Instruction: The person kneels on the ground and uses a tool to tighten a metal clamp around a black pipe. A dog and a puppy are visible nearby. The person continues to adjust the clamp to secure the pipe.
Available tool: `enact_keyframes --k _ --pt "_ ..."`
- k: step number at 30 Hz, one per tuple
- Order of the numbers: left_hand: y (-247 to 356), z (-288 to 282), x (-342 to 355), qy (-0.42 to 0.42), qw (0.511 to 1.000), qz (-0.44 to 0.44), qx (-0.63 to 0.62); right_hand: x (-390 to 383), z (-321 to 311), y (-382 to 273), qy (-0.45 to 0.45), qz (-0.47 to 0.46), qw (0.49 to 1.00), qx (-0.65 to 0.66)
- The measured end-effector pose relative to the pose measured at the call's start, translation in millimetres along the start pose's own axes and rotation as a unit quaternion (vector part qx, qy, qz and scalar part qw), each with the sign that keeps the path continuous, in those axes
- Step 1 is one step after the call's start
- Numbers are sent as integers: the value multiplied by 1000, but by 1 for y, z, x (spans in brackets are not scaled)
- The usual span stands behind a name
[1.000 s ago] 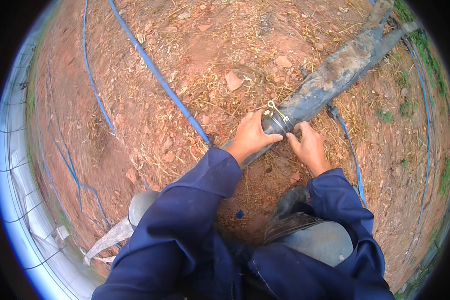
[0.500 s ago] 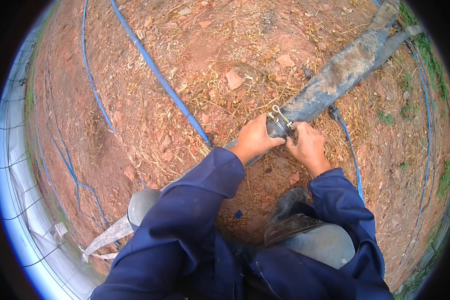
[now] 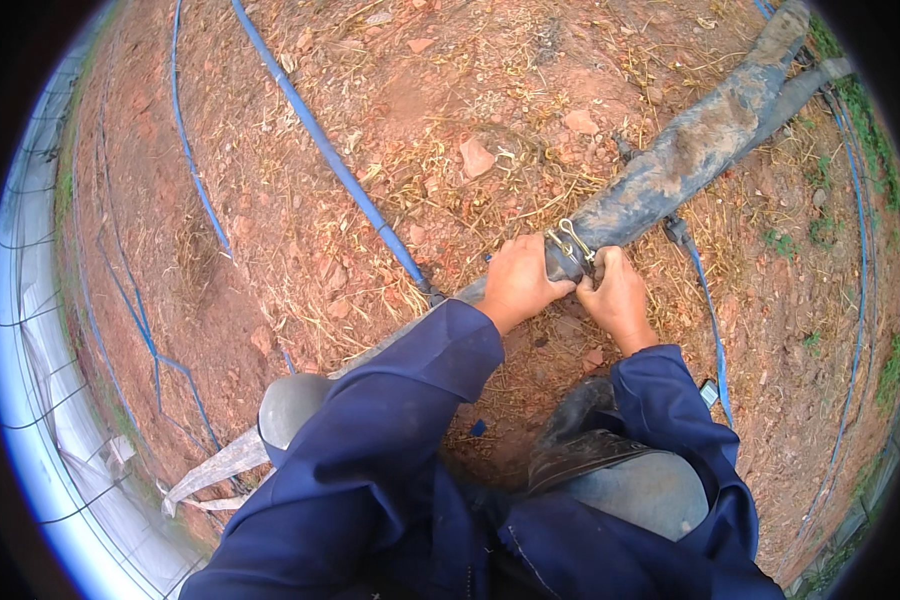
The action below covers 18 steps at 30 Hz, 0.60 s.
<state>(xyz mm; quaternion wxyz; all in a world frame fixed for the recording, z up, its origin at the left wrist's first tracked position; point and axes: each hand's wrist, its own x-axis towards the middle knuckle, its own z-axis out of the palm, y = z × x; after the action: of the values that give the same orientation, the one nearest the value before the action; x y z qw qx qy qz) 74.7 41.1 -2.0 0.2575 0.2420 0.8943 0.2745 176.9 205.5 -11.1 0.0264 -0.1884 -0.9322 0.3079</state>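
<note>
A thick black hose (image 3: 682, 150), smeared with dried mud, runs slantwise across the ground beneath my hands. Two brass-coloured wire hose clamps (image 3: 567, 240) with looped screw ends sit around it, close together. My left hand (image 3: 520, 282) is wrapped over the hose just left of the clamps, thumb pointing right. On the other side, my right hand (image 3: 618, 302) pinches with thumb and fingers at the lower end of the right clamp, against the hose. Both thumbs nearly meet below the clamps. What lies under the right fingertips is hidden.
A blue tube (image 3: 332, 155) joins the hose from the upper left. Another thin blue tube (image 3: 708, 310) leads from a dark fitting on the right. Stones and straw litter the reddish soil (image 3: 390, 80). My knee (image 3: 640, 495) is close below. Whitish sheeting (image 3: 215, 470) lies at lower left.
The view has shifted slightly, so the hose and ground sit a little lower and to the right. My right fingers have closed in tighter by the clamp; the left hand keeps its hold.
</note>
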Motion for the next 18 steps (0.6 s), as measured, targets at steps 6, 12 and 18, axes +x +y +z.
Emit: enact_keyframes --k 6,12,18 --pt "6 0 -6 2 1000 -2 25 -7 -6 3 -32 34 999 0" --pt "-26 -29 26 -208 951 -51 -224 -11 -11 11 -45 31 989 136" --pt "-17 -12 14 -160 986 -38 -16 -27 -5 24 -121 215 890 383"
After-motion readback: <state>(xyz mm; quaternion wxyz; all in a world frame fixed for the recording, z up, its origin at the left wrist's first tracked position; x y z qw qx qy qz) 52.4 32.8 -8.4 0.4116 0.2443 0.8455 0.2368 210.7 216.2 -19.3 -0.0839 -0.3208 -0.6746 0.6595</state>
